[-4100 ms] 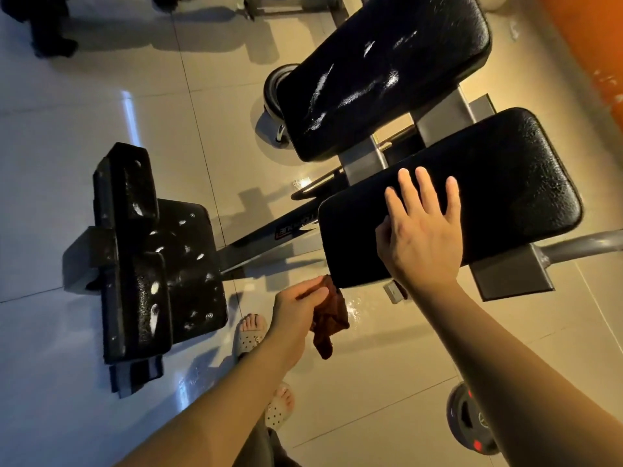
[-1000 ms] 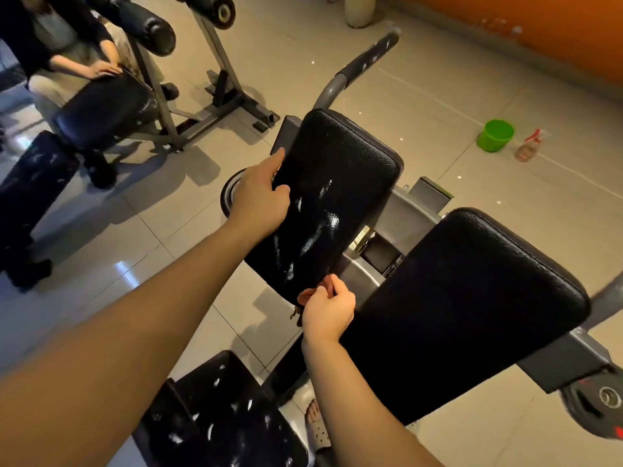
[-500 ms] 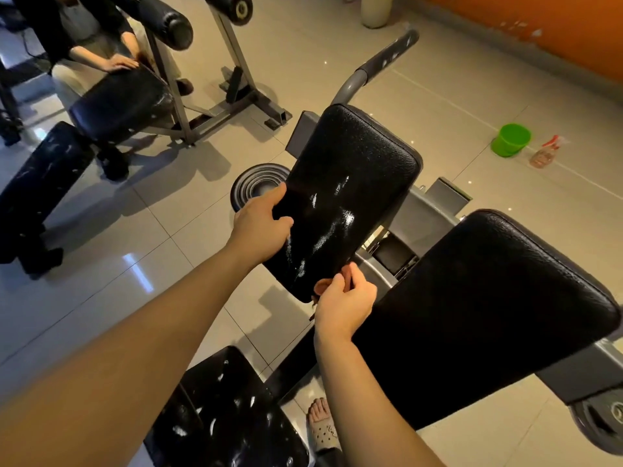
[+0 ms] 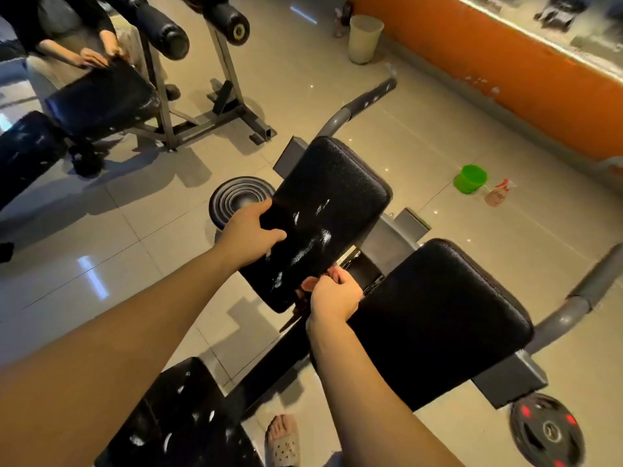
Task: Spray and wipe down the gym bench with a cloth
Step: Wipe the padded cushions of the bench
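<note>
The gym bench has two black pads on a grey frame. The left pad (image 4: 323,210) shows wet white streaks. My left hand (image 4: 249,234) grips its left edge, thumb on top. My right hand (image 4: 332,296) holds a reddish-brown cloth (image 4: 306,285) bunched against the near lower corner of that pad; most of the cloth is hidden by the hand. The right pad (image 4: 441,318) looks dull and dry. A black seat pad (image 4: 178,419) with wet spots lies near the bottom. The spray bottle (image 4: 498,193) stands on the floor at the right.
A green bucket (image 4: 470,178) sits beside the bottle. Weight plates lie on the floor, one (image 4: 236,197) behind the left pad and another (image 4: 547,431) at the bottom right. Another person sits at a second bench (image 4: 101,96) at the upper left. A bin (image 4: 364,38) stands by the orange wall.
My left hand has slid down the left pad's edge towards me. My right hand with the cloth stays at the pad's lower corner. The view has pulled back a little.
</note>
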`<state>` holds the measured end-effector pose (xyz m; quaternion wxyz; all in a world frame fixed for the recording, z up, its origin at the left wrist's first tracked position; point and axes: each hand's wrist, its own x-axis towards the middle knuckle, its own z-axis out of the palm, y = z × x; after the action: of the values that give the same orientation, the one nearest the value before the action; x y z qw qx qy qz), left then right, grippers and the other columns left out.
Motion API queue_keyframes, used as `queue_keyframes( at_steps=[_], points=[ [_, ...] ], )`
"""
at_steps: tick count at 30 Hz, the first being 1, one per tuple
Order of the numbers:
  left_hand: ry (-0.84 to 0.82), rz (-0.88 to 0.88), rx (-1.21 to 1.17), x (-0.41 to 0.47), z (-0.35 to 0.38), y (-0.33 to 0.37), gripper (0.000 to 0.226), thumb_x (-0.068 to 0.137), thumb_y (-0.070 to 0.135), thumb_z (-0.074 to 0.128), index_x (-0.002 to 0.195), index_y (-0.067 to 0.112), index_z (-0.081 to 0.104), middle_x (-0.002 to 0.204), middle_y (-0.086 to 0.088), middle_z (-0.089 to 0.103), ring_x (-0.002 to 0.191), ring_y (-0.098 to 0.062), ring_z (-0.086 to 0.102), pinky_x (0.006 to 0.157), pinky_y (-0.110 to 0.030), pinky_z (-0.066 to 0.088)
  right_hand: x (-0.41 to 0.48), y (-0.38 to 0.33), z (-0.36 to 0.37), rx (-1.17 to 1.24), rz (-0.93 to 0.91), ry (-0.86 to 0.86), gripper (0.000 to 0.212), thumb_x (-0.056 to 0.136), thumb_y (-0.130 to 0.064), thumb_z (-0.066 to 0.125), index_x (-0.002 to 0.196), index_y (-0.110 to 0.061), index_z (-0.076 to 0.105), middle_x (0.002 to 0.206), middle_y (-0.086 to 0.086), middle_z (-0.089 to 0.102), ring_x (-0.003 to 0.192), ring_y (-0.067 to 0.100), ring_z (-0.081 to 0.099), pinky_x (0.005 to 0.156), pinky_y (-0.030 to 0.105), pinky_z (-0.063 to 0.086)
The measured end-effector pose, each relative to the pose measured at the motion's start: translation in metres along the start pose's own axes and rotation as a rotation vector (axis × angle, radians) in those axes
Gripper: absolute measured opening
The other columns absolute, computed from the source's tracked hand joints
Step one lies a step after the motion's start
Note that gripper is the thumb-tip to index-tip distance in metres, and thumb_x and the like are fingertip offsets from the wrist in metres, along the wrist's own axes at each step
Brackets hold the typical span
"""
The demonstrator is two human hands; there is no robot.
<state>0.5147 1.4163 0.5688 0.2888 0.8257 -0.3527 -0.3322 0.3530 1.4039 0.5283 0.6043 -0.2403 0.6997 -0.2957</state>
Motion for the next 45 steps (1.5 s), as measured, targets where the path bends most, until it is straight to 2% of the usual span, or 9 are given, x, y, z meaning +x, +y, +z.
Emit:
queue_keyframes(
  at_steps=[6, 11, 17, 24, 29, 33, 36, 41, 45],
  points=[
    [0.021, -0.011, 0.148, 0.003, -0.004, 0.034, 0.044, 0.087, 0.037, 0.074, 0.126, 0.02, 0.064, 0.115, -0.005, 0.068, 0.109, -0.028, 0.064, 0.094, -0.044, 0.055, -0.008, -0.077, -0.021, -0.011, -0.163, 0.011, 0.03, 0.091, 0.009, 0.046, 0.087, -0.011, 0.068, 0.079, 0.015, 0.072, 0.051, 0.017, 0.067, 0.048, 0.029, 0.055],
    [0.135, 0.067, 0.218, -0.011, 0.01, 0.066, 0.069, 0.088, 0.049, 0.071, 0.148, 0.023, 0.049, 0.143, -0.007, 0.051, 0.132, -0.031, 0.049, 0.109, -0.05, 0.046, -0.014, -0.122, -0.036, 0.079, -0.175, -0.059, 0.033, 0.097, 0.01, 0.046, 0.114, -0.007, 0.068, 0.059, -0.001, 0.067, 0.051, 0.015, 0.066, 0.046, 0.023, 0.052],
    [0.328, 0.141, 0.165, -0.036, 0.047, 0.108, 0.044, 0.091, 0.04, 0.071, 0.131, 0.025, 0.062, 0.127, 0.001, 0.054, 0.122, -0.02, 0.051, 0.104, -0.043, 0.048, -0.006, -0.157, -0.053, 0.076, -0.118, -0.206, 0.029, 0.098, 0.012, 0.046, 0.09, -0.008, 0.067, 0.073, 0.011, 0.065, 0.052, 0.014, 0.066, 0.051, 0.031, 0.058],
    [0.549, -0.197, -0.093, -0.054, 0.084, 0.162, 0.027, 0.094, 0.027, 0.07, 0.121, 0.025, 0.07, 0.112, 0.009, 0.062, 0.103, -0.01, 0.06, 0.089, -0.026, 0.046, 0.023, -0.192, -0.065, 0.065, 0.049, -0.372, 0.027, 0.096, 0.011, 0.048, 0.1, -0.009, 0.064, 0.084, 0.001, 0.063, 0.067, 0.014, 0.062, 0.049, 0.02, 0.05],
    [0.652, -0.335, -0.173, -0.061, 0.105, 0.187, 0.025, 0.092, 0.026, 0.073, 0.117, 0.023, 0.074, 0.106, 0.007, 0.066, 0.093, -0.005, 0.061, 0.094, -0.03, 0.052, 0.05, -0.232, -0.079, -0.071, 0.04, -0.543, 0.026, 0.094, 0.007, 0.054, 0.097, -0.013, 0.072, 0.094, 0.016, 0.075, 0.079, 0.032, 0.073, 0.068, 0.044, 0.064],
    [0.699, -0.36, -0.18, -0.06, 0.13, 0.207, 0.034, 0.092, 0.026, 0.074, 0.125, 0.018, 0.072, 0.111, 0.005, 0.065, 0.099, -0.01, 0.061, 0.093, -0.026, 0.047, 0.065, -0.26, -0.088, -0.202, -0.087, -0.767, 0.023, 0.096, 0.007, 0.056, 0.101, -0.009, 0.072, 0.076, 0.007, 0.073, 0.068, 0.022, 0.071, 0.057, 0.031, 0.06],
    [0.782, -0.374, -0.105, -0.055, 0.153, 0.217, 0.039, 0.091, 0.036, 0.073, 0.127, 0.021, 0.071, 0.116, 0.004, 0.07, 0.112, -0.018, 0.061, 0.102, -0.039, 0.05, 0.077, -0.278, -0.087, -0.39, -0.224, -0.88, 0.025, 0.094, 0.003, 0.058, 0.097, -0.015, 0.075, 0.085, 0.004, 0.076, 0.08, 0.021, 0.074, 0.072, 0.035, 0.063],
    [0.893, -0.422, -0.011, -0.046, 0.179, 0.229, 0.04, 0.096, 0.038, 0.067, 0.133, 0.022, 0.066, 0.118, 0.006, 0.067, 0.119, -0.018, 0.051, 0.111, -0.042, 0.038, 0.087, -0.308, -0.087, -0.585, -0.535, -1.146, 0.035, 0.101, 0.002, 0.044, 0.089, -0.016, 0.072, 0.077, 0.012, 0.067, 0.062, 0.025, 0.067, 0.062, 0.038, 0.059],
    [0.955, -0.461, -0.04, -0.043, 0.191, 0.236, 0.038, 0.097, 0.032, 0.067, 0.133, 0.019, 0.067, 0.126, 0.004, 0.064, 0.123, -0.018, 0.049, 0.111, -0.041, 0.037, 0.107, -0.298, -0.067, -0.82, -0.925, -1.202, 0.025, 0.098, -0.012, 0.058, 0.106, -0.026, 0.077, 0.1, 0.006, 0.069, 0.089, 0.029, 0.07, 0.07, 0.041, 0.062]
  ],
)
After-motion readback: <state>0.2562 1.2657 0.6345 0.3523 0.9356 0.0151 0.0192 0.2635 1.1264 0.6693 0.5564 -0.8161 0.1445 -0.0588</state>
